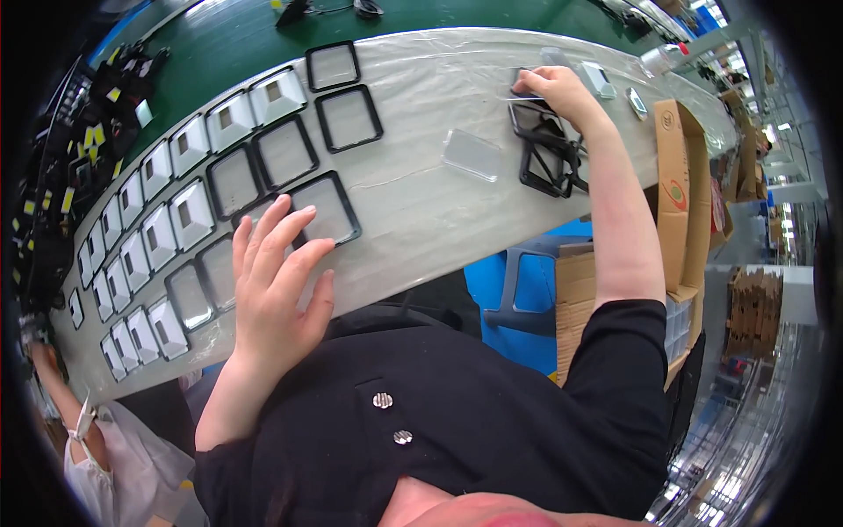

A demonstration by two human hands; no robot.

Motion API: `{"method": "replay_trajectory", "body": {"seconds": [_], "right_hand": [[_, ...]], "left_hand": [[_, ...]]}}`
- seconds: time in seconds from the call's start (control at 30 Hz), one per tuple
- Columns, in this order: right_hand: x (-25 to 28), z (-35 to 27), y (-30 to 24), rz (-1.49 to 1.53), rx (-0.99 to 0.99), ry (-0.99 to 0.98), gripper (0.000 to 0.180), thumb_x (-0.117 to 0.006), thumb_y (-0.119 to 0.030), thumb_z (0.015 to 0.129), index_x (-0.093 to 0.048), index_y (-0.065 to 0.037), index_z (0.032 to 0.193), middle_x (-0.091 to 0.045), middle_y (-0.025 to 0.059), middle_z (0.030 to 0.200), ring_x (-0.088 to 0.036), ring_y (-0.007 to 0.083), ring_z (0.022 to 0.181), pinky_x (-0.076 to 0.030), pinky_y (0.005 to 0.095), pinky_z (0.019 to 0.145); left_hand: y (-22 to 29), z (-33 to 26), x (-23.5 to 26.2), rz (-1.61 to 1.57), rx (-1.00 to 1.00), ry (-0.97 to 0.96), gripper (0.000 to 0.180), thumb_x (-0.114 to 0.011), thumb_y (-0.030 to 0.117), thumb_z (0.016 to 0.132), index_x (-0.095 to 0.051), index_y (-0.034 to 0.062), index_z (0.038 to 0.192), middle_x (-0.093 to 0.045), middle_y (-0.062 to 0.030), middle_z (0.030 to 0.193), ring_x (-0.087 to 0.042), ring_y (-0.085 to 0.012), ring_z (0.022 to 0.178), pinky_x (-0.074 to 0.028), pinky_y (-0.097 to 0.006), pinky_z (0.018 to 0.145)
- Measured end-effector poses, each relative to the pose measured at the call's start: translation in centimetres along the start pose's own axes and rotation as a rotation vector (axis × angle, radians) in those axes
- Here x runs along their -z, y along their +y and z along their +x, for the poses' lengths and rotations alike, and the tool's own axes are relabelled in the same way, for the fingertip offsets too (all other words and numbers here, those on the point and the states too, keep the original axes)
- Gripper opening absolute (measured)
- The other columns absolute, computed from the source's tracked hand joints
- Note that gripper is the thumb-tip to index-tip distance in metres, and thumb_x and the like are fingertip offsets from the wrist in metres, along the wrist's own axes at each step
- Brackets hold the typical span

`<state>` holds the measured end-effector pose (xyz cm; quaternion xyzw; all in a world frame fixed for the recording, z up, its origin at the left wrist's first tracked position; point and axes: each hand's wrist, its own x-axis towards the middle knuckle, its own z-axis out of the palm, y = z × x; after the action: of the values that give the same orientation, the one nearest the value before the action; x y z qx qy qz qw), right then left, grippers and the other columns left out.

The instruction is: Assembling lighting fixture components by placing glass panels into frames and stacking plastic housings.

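Far left: a co-worker's bare arm (58,386) with a white sleeve, at the end of the counter (421,105).

Next, white housings (192,221) in three rough rows, most showing a dark rectangular window. Clear panes (190,295) lie beside the nearest row. Black frames (376,109) carry on from the rows, laid flat, some close together.

Left hand (279,294): up from the lower edge, forearm angled slightly right, back of hand to camera. Fingers spread and lightly bent, thumb standing off to the right, nothing in the grip. It's over the near frames; fingertips overlap the closest black frame (349,204) in view, can't tell if they touch.

Mid-counter: one loose clear panel (472,155), flat, well apart from both hands.

Right of that, a heap of black frames (549,140), overlapping at odd angles. Right hand (562,92) is at its far end: arm stretched out, wrist bent left, fingers curled, fingertips on a small dark piece (516,77). Can't tell if it's pinched or just touched.

Beyond: a white housing (599,81), then an open cardboard box (672,167) at the right.
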<state>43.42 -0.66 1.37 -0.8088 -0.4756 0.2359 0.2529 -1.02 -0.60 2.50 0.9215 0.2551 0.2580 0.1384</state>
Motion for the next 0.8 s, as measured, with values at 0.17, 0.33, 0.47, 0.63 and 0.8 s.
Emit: {"method": "replay_trajectory", "body": {"seconds": [0.17, 0.33, 0.47, 0.63, 0.8], "right_hand": [[0.8, -1.3, -1.5, 0.073, 0.127, 0.103, 0.037, -0.056, -0.033, 0.096, -0.071, 0.000, 0.099, -0.071, 0.0077, 0.097, -0.064, 0.0140, 0.093, -0.046, 0.0274, 0.085], [-3.6, -6.5, -9.9, 1.145, 0.115, -0.335, 0.035, -0.054, -0.031, 0.098, -0.066, 0.001, 0.106, -0.068, 0.0124, 0.103, -0.061, 0.0190, 0.093, -0.045, 0.0275, 0.078], [-9.6, -11.1, -13.0, 1.713, 0.032, -0.825, 0.039, -0.044, -0.032, 0.101, -0.061, 0.002, 0.111, -0.065, 0.0182, 0.104, -0.062, 0.0297, 0.101, -0.049, 0.0393, 0.091], [-13.2, -12.8, -13.8, 2.053, 0.084, -1.001, 0.043, -0.034, -0.030, 0.105, -0.059, 0.003, 0.117, -0.061, 0.0165, 0.115, -0.050, 0.0342, 0.121, -0.045, 0.0462, 0.098], [-12.3, -14.3, -14.9, 1.750, -0.034, -0.581, 0.036, -0.050, -0.019, 0.099, -0.053, 0.002, 0.127, -0.065, 0.0102, 0.103, -0.060, 0.0172, 0.093, -0.048, 0.0292, 0.079]], "left_hand": [[-0.2, -0.1, 0.4, -0.004, -0.006, 0.043, 0.029, -0.066, 0.004, 0.073, -0.064, 0.0109, 0.101, -0.055, -0.0089, 0.127, -0.045, -0.0311, 0.131, -0.025, -0.051, 0.111], [-1.0, 1.8, -0.1, -0.260, -0.075, 0.180, 0.075, -0.075, 0.006, 0.067, -0.046, 0.0098, 0.136, -0.047, -0.0149, 0.139, -0.044, -0.0336, 0.130, -0.036, -0.046, 0.105], [-0.5, 3.6, -1.2, -0.565, -0.080, 0.190, 0.100, -0.084, 0.009, 0.062, -0.031, 0.0118, 0.147, -0.020, -0.0160, 0.154, -0.031, -0.0390, 0.138, -0.038, -0.044, 0.107], [-0.5, 3.3, -2.7, -0.518, -0.158, 0.288, 0.095, -0.086, 0.005, 0.060, -0.040, 0.0070, 0.143, -0.028, -0.0142, 0.148, -0.052, -0.0241, 0.116, -0.054, -0.030, 0.080], [-0.7, 2.2, -2.5, -0.511, -0.021, 0.378, 0.091, -0.081, -0.001, 0.058, -0.044, 0.0050, 0.141, -0.038, -0.0127, 0.133, -0.056, -0.0162, 0.083, -0.053, -0.027, 0.071]]}}
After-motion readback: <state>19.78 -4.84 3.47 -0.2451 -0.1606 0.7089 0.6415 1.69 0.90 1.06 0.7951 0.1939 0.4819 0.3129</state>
